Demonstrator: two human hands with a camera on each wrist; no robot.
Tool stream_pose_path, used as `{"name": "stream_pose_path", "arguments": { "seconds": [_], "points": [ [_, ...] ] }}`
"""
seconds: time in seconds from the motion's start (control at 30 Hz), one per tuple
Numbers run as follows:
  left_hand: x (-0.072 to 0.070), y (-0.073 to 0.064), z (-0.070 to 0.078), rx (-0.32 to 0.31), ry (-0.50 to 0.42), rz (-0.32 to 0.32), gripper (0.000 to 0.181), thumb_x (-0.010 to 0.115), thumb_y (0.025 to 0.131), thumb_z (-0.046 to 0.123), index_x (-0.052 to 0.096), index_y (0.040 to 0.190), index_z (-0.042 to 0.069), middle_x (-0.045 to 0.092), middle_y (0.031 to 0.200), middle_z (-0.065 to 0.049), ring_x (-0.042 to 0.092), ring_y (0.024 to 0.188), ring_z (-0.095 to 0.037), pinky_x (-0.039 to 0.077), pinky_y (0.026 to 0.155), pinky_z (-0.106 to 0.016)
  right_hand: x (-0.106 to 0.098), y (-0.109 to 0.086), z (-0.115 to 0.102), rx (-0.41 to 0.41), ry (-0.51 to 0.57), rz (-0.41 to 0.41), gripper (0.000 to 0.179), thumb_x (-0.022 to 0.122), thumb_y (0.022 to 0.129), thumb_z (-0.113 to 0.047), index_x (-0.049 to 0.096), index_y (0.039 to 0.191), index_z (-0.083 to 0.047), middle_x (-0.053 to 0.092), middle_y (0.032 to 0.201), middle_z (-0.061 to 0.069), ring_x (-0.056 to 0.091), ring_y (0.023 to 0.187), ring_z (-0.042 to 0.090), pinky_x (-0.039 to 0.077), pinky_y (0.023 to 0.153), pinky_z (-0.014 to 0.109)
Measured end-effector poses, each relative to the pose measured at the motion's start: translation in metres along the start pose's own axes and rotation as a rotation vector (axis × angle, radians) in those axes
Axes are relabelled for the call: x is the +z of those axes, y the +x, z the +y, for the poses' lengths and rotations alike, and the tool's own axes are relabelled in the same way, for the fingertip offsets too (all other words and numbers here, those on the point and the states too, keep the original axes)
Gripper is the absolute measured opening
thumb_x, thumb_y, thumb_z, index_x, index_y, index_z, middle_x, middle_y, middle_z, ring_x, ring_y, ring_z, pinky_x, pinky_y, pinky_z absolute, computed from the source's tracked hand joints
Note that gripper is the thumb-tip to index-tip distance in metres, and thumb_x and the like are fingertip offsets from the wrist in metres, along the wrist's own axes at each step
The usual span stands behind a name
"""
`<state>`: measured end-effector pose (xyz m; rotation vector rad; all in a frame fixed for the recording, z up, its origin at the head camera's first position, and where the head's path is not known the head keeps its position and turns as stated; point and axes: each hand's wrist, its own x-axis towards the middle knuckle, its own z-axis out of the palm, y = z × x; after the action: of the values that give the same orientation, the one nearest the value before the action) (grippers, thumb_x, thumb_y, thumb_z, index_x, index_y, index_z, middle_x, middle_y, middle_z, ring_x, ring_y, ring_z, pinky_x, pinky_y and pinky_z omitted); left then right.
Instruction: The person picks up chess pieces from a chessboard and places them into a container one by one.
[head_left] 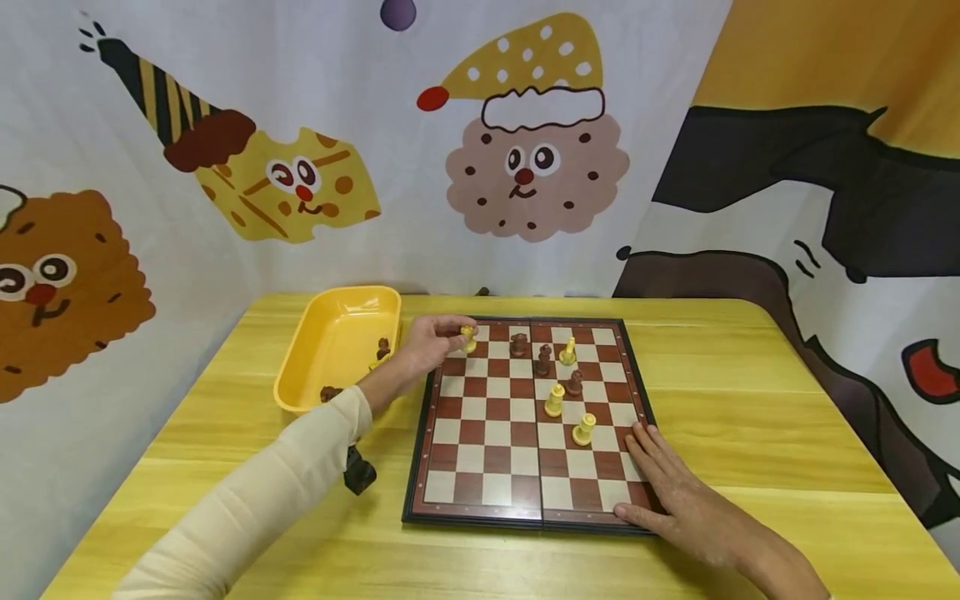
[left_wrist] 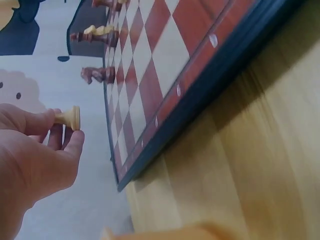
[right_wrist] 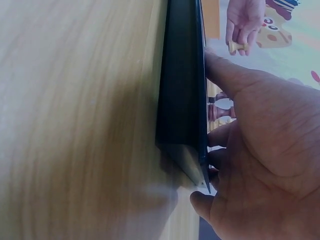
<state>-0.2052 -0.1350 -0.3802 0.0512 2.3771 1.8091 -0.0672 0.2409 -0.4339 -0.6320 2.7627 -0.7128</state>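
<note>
The left hand pinches a pale chess piece between thumb and fingertips, holding it just above the far-left corner of the chessboard — at about 11 o'clock from the board's middle. The left wrist view shows the piece clear of the squares, its round base pointing toward the board's dark rim. The right hand lies flat with straight fingers on the near-right corner of the board, at about 5 o'clock, its fingertips on the squares and the palm over the rim; the right wrist view shows the fingers pressed along the board's raised edge.

Near the held piece, a dark piece stands at 3 o'clock from it. Further right sit a cluster: a dark piece, a pale piece, another dark one, then two pale ones toward the right hand. The near-left squares of the board are bare, giving open room there.

A yellow tray rests on the worktop just beside the board's left edge, at 9 o'clock from the left hand, touching or nearly so — I cannot tell which. Small dark pieces lie inside it, partly hidden behind the wrist. A black object sits under the left sleeve, too cut off to identify.
</note>
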Motion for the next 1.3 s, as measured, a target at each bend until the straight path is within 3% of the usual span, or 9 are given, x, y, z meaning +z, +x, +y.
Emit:
{"name": "stream_pose_path", "arguments": {
  "seconds": [0.27, 0.43, 0.53, 0.7, 0.77, 0.9, 1.03, 1.17, 1.3],
  "points": [
    [-0.026, -0.009, -0.003, 0.031, 0.055, 0.036, 0.029, 0.062, 0.102, 0.002, 0.068, 0.13, 0.002, 0.067, 0.128, -0.015, 0.062, 0.117, -0.028, 0.047, 0.104, -0.051, 0.001, 0.0, 0.0, -0.006, 0.02, -0.003, 0.097, 0.062, 0.096, -0.059, 0.02, 0.162, -0.003, 0.007, 0.168, 0.019, 0.004, 0.152, 0.04, 0.029, 0.108, 0.072],
    [-0.043, -0.014, -0.005, 0.047, 0.029, 0.056, 0.03, 0.059, 0.102, -0.002, 0.066, 0.131, -0.004, 0.065, 0.13, -0.021, 0.062, 0.118, -0.031, 0.047, 0.104, -0.048, 0.003, 0.0, 0.001, 0.0, 0.039, -0.012, 0.097, 0.062, 0.095, -0.059, 0.02, 0.162, -0.002, 0.006, 0.168, 0.019, 0.003, 0.152, 0.041, 0.027, 0.109, 0.072],
    [-0.055, -0.018, -0.003, 0.048, 0.046, 0.073, 0.03, 0.058, 0.102, -0.002, 0.066, 0.131, -0.003, 0.063, 0.131, -0.021, 0.061, 0.118, -0.031, 0.051, 0.1, -0.04, 0.004, 0.001, 0.001, 0.02, 0.058, -0.03, 0.099, 0.062, 0.095, -0.06, 0.019, 0.162, -0.002, 0.006, 0.168, 0.02, 0.002, 0.152, 0.042, 0.025, 0.109, 0.072],
    [-0.076, -0.022, -0.001, 0.051, 0.111, 0.123, 0.03, 0.059, 0.104, 0.004, 0.066, 0.133, 0.002, 0.064, 0.131, -0.017, 0.062, 0.114, -0.03, 0.055, 0.08, -0.027, 0.003, 0.001, 0.001, 0.035, 0.065, -0.038, 0.1, 0.062, 0.095, -0.061, 0.019, 0.161, 0.0, 0.006, 0.167, 0.023, 0.002, 0.151, 0.044, 0.022, 0.111, 0.072],
    [-0.085, -0.024, -0.002, 0.052, 0.137, 0.153, 0.032, 0.061, 0.103, 0.006, 0.065, 0.135, 0.003, 0.064, 0.13, -0.016, 0.062, 0.114, -0.029, 0.055, 0.08, -0.029, 0.002, 0.001, 0.001, 0.039, 0.07, -0.044, 0.1, 0.061, 0.095, -0.061, 0.019, 0.161, 0.0, 0.006, 0.167, 0.023, 0.002, 0.151, 0.044, 0.021, 0.111, 0.072],
    [-0.098, -0.028, -0.005, 0.05, 0.151, 0.21, 0.034, 0.062, 0.103, 0.007, 0.063, 0.136, 0.0, 0.063, 0.13, -0.018, 0.059, 0.118, -0.031, 0.052, 0.098, -0.041, 0.002, 0.002, 0.0, 0.042, 0.073, -0.05, 0.1, 0.061, 0.094, -0.062, 0.019, 0.162, -0.001, 0.006, 0.167, 0.022, 0.002, 0.152, 0.043, 0.021, 0.111, 0.071],
    [-0.107, -0.028, -0.011, 0.038, 0.138, 0.247, 0.034, 0.063, 0.102, 0.007, 0.063, 0.135, -0.002, 0.062, 0.129, -0.021, 0.059, 0.117, -0.032, 0.048, 0.103, -0.049, 0.003, 0.002, 0.0, 0.032, 0.063, -0.039, 0.099, 0.061, 0.095, -0.061, 0.019, 0.162, -0.001, 0.006, 0.167, 0.022, 0.002, 0.152, 0.043, 0.023, 0.11, 0.072],
    [-0.11, -0.024, -0.014, 0.02, 0.125, 0.273, 0.034, 0.065, 0.101, 0.006, 0.063, 0.134, -0.004, 0.062, 0.127, -0.021, 0.06, 0.115, -0.032, 0.048, 0.103, -0.049, 0.003, 0.001, 0.001, 0.022, 0.052, -0.024, 0.098, 0.062, 0.096, -0.059, 0.019, 0.162, -0.001, 0.006, 0.167, 0.022, 0.003, 0.152, 0.043, 0.025, 0.11, 0.072],
    [-0.109, -0.023, -0.015, 0.028, 0.095, 0.243, 0.038, 0.064, 0.101, 0.006, 0.059, 0.138, -0.005, 0.06, 0.134, -0.022, 0.058, 0.121, -0.032, 0.047, 0.105, -0.045, 0.003, 0.001, 0.001, 0.018, 0.053, -0.018, 0.096, 0.062, 0.096, -0.058, 0.019, 0.162, -0.002, 0.006, 0.168, 0.021, 0.003, 0.152, 0.042, 0.025, 0.109, 0.072]
  ]
}}
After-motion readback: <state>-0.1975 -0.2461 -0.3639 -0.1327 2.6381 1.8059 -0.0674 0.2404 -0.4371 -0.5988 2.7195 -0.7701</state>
